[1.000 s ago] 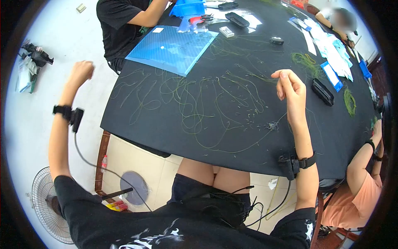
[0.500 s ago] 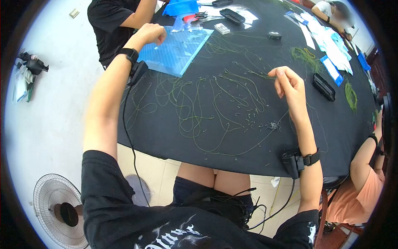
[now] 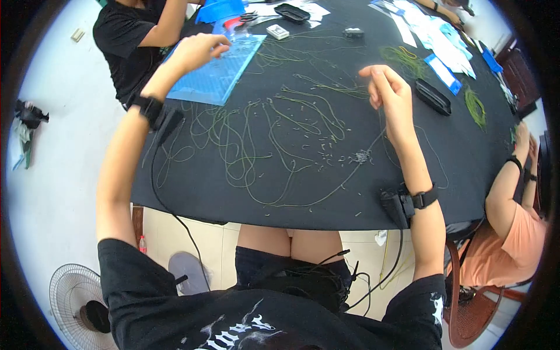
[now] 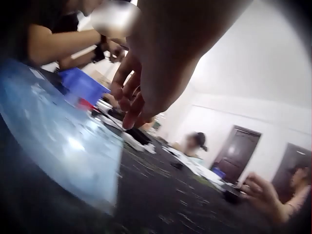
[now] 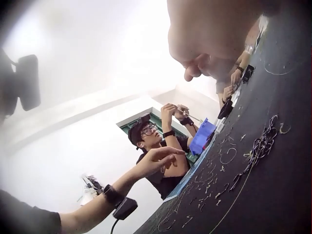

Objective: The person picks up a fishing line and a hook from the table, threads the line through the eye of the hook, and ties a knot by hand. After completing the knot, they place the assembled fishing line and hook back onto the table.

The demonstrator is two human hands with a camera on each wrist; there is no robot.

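Observation:
My left hand (image 3: 201,51) hovers over the near part of the blue translucent sheet (image 3: 213,84), its fingers loosely bent with nothing visible between them. To the right, my right hand (image 3: 389,99) is raised above the black table, thumb pressed against the index finger. Thin green fishing line (image 3: 344,88) runs up to those fingertips in the head view; whatever else they pinch is too small to make out. Below that hand lies a clump of small dark fish hooks (image 3: 361,156), also seen as a heap of hooks (image 5: 263,141) in the right wrist view, with loose hooks scattered around.
Several lengths of looped green line (image 3: 251,151) spread over the black tablecloth (image 3: 326,216). Beyond are a black tray (image 3: 433,97), a coil of line (image 3: 475,108), a small white box (image 3: 277,31) and a blue bin (image 3: 220,10). Other people sit around the table.
My left hand came in from beyond the table's left edge to over the blue sheet. My right hand kept its pinch and hardly moved. The head view shifted slightly.

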